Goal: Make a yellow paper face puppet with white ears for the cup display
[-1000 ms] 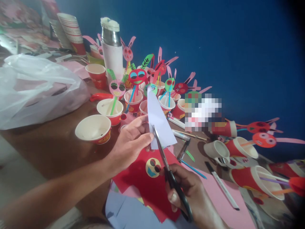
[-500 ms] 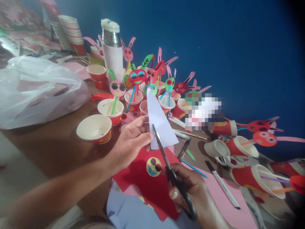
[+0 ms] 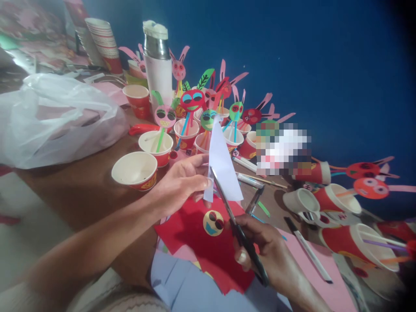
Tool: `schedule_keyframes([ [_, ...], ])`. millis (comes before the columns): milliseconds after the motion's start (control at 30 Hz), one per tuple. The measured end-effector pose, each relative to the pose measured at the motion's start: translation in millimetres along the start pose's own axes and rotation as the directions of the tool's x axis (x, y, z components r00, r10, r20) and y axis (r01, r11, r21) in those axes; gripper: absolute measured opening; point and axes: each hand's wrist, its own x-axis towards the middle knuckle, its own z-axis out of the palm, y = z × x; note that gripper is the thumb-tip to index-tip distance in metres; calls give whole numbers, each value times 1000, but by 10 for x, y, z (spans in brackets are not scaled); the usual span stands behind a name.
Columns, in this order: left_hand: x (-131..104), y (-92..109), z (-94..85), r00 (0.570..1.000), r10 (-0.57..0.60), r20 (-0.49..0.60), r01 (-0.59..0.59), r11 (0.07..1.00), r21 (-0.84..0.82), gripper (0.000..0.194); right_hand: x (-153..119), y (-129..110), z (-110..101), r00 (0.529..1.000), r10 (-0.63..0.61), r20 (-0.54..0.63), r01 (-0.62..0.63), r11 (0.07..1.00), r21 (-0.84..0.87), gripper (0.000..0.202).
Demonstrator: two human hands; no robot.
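Observation:
Pinched at its left edge by my left hand [image 3: 186,180] is a tall, narrow piece of pale lilac paper [image 3: 225,167], wider at the bottom. My right hand [image 3: 263,242] grips black-handled scissors [image 3: 224,197], whose blades meet the paper and have parted a strip along its left side. Beneath lies a sheet of red paper [image 3: 191,232]. A round yellow paper face [image 3: 213,223] with dark eyes and a blue mouth rests on the red sheet, just below the blades. More lilac paper [image 3: 182,277] and pink paper [image 3: 328,281] lie under and beside it.
Paper cups [image 3: 134,171] with paper faces on straws crowd the table ahead. A tall white flask [image 3: 158,78] stands behind them. At left sits a white plastic bag [image 3: 65,121], with stacked cups [image 3: 105,43] beyond. A marker [image 3: 312,255] lies at right, near a white mug [image 3: 300,203].
The scissors have cut further up the lilac paper, and the strip at its left edge now hangs more apart. The whole view has shifted slightly, moving the table things rightward.

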Motion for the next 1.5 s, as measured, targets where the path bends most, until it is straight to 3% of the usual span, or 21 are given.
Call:
schedule_keyframes([
  [400, 21, 76, -22, 999, -27, 28, 27, 1000, 13, 18, -47, 38, 25, 998, 63, -27, -60, 994, 96, 38],
  [667, 14, 25, -112, 996, -19, 84, 15, 999, 51, 10, -35, 26, -37, 1000, -4, 18, 3, 1000, 7, 34],
  [867, 3, 91, -105, 981, -103, 164, 80, 987, 138, 11, -35, -7, -56, 999, 48, 10, -48, 999, -7, 36],
  [1067, 14, 118, -108, 972, -139, 189, 119, 987, 112, 26, -45, 50, -55, 1000, 20, 19, -21, 998, 57, 35],
  [1267, 20, 128, -135, 970, -156, 188, 119, 973, 197, 19, -62, 74, -65, 998, 62, 14, -63, 994, 86, 40],
  [1500, 25, 180, -182, 951, -199, 235, 161, 972, 169, 4, -53, 69, -72, 994, 105, 32, -107, 991, 76, 37],
])
